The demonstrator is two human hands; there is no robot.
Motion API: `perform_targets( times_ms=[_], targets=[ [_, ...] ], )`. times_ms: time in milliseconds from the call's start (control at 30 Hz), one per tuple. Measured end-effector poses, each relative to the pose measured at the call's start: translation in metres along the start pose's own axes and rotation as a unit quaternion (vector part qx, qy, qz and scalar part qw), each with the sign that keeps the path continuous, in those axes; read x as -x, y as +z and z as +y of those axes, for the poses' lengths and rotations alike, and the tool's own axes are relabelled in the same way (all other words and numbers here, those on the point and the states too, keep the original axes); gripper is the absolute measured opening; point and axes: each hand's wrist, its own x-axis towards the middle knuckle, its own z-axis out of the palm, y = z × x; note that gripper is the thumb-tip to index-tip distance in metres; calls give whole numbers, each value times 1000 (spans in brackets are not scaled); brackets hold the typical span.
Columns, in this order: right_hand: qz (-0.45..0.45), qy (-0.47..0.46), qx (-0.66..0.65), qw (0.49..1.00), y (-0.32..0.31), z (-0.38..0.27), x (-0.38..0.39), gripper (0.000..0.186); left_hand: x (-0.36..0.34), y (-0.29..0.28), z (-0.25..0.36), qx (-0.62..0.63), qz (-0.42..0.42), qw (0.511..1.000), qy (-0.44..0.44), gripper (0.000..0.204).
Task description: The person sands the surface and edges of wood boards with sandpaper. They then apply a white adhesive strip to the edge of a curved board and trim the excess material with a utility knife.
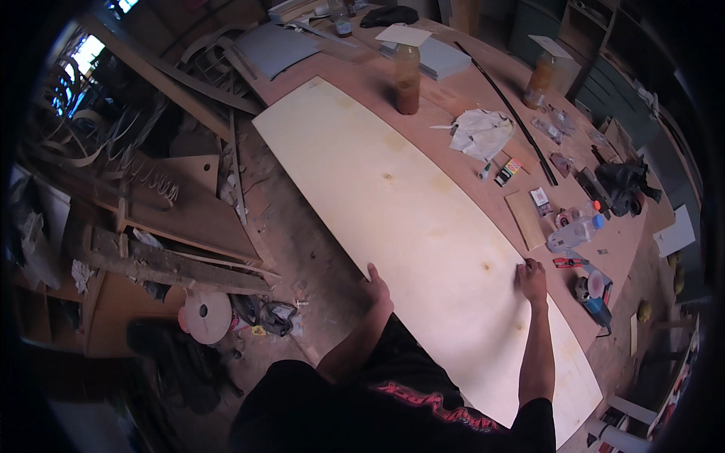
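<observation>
A long pale plywood panel (423, 211) with a few knots lies slantwise along the near side of the workbench (355, 83), one end reaching past my right arm. My left hand (375, 290) grips its near edge, the thumb on top and the other fingers hidden beneath. On the far edge, my right hand (532, 281) is closed with its fingers bent over the rim. Close to that hand lie a red utility knife (570, 263) and a blue power tool (593, 302).
A jar of orange-brown liquid (407, 79), a white rag (483, 134), a small wood board (524, 220), a clear plastic bottle (574, 232) and a long black strip (513, 113) rest on the bench. At left, a timber beam (166, 264) and a round spool (207, 311) crowd the floor.
</observation>
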Motion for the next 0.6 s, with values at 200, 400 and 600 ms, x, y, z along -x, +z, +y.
perform_targets(
  times_ms=[200,400,600],
  targets=[
    [-90,16,22,996,-6,-6,-23,46,8,7,-1,-17,47,995,89,77],
    [-177,47,-29,983,-13,-24,-46,64,7,5,0,-56,51,992,98,75],
    [-224,86,10,971,-19,-39,-75,78,3,8,-10,15,40,994,101,75]
  ],
)
